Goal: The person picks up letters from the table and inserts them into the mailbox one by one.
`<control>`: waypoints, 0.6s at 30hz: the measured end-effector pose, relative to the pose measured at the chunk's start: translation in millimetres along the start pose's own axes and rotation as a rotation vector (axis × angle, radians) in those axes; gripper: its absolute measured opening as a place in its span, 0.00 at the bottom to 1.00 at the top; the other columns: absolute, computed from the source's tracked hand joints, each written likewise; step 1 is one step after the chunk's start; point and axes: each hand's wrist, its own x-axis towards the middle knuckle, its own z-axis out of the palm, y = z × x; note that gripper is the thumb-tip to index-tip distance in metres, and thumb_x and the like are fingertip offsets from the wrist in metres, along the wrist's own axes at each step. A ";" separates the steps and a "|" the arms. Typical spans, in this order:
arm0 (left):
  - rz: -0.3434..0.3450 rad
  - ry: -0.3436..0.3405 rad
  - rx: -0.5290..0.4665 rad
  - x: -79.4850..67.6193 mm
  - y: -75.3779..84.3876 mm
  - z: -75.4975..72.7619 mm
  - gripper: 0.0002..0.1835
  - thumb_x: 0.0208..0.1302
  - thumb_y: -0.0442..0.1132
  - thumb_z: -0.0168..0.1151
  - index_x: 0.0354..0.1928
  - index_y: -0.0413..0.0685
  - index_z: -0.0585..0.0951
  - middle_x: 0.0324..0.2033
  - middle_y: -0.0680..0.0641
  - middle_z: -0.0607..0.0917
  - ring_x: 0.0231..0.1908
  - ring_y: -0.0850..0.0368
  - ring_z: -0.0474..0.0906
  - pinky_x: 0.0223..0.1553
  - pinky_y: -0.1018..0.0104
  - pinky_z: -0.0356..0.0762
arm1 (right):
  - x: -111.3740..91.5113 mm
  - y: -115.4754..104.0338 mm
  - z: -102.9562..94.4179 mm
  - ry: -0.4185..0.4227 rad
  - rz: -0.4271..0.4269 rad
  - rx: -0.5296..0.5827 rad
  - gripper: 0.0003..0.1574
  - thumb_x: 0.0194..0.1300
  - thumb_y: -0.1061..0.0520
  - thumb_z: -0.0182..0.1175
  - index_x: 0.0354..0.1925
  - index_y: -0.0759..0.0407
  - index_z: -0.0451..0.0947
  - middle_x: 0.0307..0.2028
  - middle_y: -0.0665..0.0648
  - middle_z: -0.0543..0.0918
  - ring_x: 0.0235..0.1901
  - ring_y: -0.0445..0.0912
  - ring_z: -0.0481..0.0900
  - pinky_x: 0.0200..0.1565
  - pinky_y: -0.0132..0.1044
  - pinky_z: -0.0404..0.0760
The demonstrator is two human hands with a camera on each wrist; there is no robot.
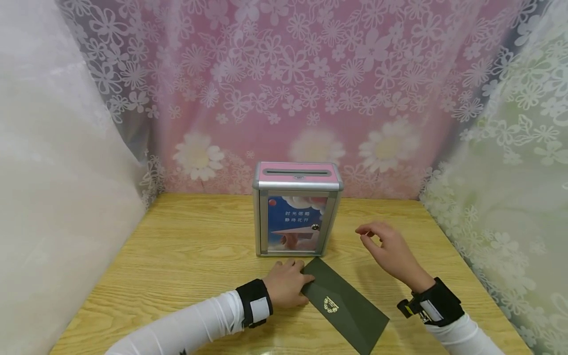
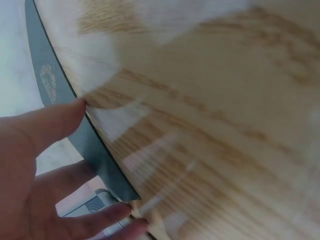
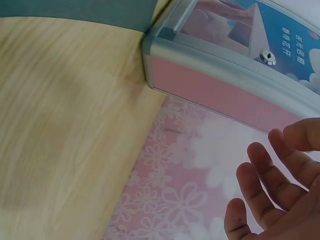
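A pink floral curtain (image 1: 288, 88) is hanging at the back, and a wood-grained tabletop (image 1: 191, 231) is stretching out in front of it. A pink and silver box (image 1: 297, 209) is standing upright on the tabletop, its front panel (image 1: 290, 237) showing 2 lines of white characters (image 1: 297, 217). A dark green envelope (image 1: 346, 315) is lying aslant on the tabletop, its far corner reaching just beside the box's lower right corner. The left hand (image 1: 284, 286) is resting at that end of the envelope, the thumb and fingers of its grip touching it while spreading apart. The right hand (image 1: 392, 249) is hovering right of the box, its grip curving loosely, fingertips apart. A narrow slot (image 1: 297, 172) is crossing the box's top, a gold emblem (image 1: 330, 304) is marking the envelope, and a small lock (image 1: 315, 227) is sitting on the front panel.
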 end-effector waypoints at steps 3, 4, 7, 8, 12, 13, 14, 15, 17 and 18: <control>0.007 0.004 -0.020 1.4 -1.4 0.6 0.27 0.57 0.61 0.62 0.57 0.62 0.79 0.53 0.45 0.75 0.50 0.51 0.69 0.41 0.52 0.75 | -3.5 1.1 3.3 -0.018 0.002 0.004 0.10 0.66 0.58 0.58 0.46 0.50 0.80 0.41 0.50 0.80 0.39 0.42 0.72 0.33 0.47 0.75; 0.009 0.004 -0.030 1.8 -1.8 0.8 0.27 0.56 0.61 0.62 0.56 0.61 0.79 0.54 0.45 0.75 0.51 0.50 0.69 0.43 0.51 0.75 | -4.5 1.3 4.5 -0.026 0.002 0.003 0.10 0.66 0.59 0.58 0.46 0.51 0.80 0.41 0.50 0.80 0.40 0.43 0.72 0.34 0.47 0.75; 0.025 0.009 -0.046 3.0 -3.5 2.1 0.28 0.54 0.63 0.63 0.53 0.59 0.81 0.56 0.44 0.74 0.54 0.49 0.67 0.45 0.50 0.75 | -7.4 0.9 7.0 -0.048 -0.006 0.011 0.10 0.65 0.60 0.59 0.45 0.53 0.80 0.41 0.52 0.81 0.40 0.45 0.73 0.38 0.49 0.76; 0.032 0.009 -0.043 3.2 -4.1 2.1 0.28 0.53 0.64 0.64 0.53 0.59 0.81 0.56 0.44 0.74 0.54 0.49 0.67 0.45 0.50 0.75 | -8.3 0.5 7.5 -0.054 -0.006 0.013 0.10 0.65 0.61 0.59 0.45 0.53 0.80 0.41 0.52 0.82 0.40 0.45 0.73 0.39 0.50 0.76; 0.058 0.007 -0.027 2.4 -6.1 2.3 0.29 0.50 0.65 0.66 0.51 0.58 0.82 0.56 0.45 0.75 0.54 0.51 0.67 0.45 0.52 0.75 | -11.0 -2.0 8.2 -0.074 -0.005 0.013 0.11 0.64 0.62 0.59 0.45 0.54 0.80 0.41 0.51 0.82 0.40 0.45 0.73 0.40 0.50 0.76; 0.062 0.000 -0.026 2.0 -6.2 1.7 0.29 0.50 0.65 0.66 0.50 0.57 0.82 0.56 0.45 0.75 0.54 0.51 0.67 0.45 0.52 0.75 | -11.3 -2.3 8.3 -0.079 -0.004 0.012 0.11 0.65 0.62 0.59 0.46 0.55 0.80 0.41 0.52 0.82 0.41 0.45 0.73 0.41 0.50 0.76; 0.065 -0.012 -0.023 1.5 -6.3 0.3 0.30 0.49 0.65 0.66 0.50 0.57 0.82 0.55 0.46 0.75 0.53 0.52 0.68 0.44 0.53 0.75 | -11.6 -2.5 8.6 -0.085 -0.004 0.012 0.11 0.65 0.61 0.59 0.46 0.55 0.80 0.41 0.52 0.82 0.41 0.45 0.72 0.41 0.50 0.76; 0.067 -0.018 -0.019 1.0 -6.5 -0.4 0.31 0.48 0.66 0.66 0.50 0.56 0.82 0.54 0.46 0.75 0.52 0.53 0.68 0.44 0.54 0.75 | -11.7 -2.8 8.7 -0.091 -0.003 0.013 0.11 0.65 0.61 0.59 0.46 0.56 0.80 0.41 0.52 0.81 0.41 0.46 0.72 0.41 0.50 0.76; 0.062 -0.037 -0.012 0.3 -6.0 -2.4 0.34 0.46 0.68 0.66 0.52 0.55 0.80 0.54 0.47 0.75 0.52 0.53 0.69 0.44 0.54 0.75 | -12.0 -3.3 9.1 -0.103 -0.003 0.014 0.12 0.64 0.61 0.60 0.47 0.57 0.80 0.42 0.52 0.81 0.42 0.46 0.73 0.41 0.51 0.76; 0.056 -0.045 -0.011 0.1 -5.7 -3.1 0.37 0.45 0.68 0.67 0.54 0.55 0.79 0.54 0.47 0.75 0.51 0.54 0.69 0.44 0.54 0.75 | -12.0 -3.4 9.4 -0.109 -0.002 0.014 0.12 0.64 0.61 0.60 0.47 0.57 0.80 0.42 0.52 0.81 0.42 0.47 0.73 0.41 0.51 0.76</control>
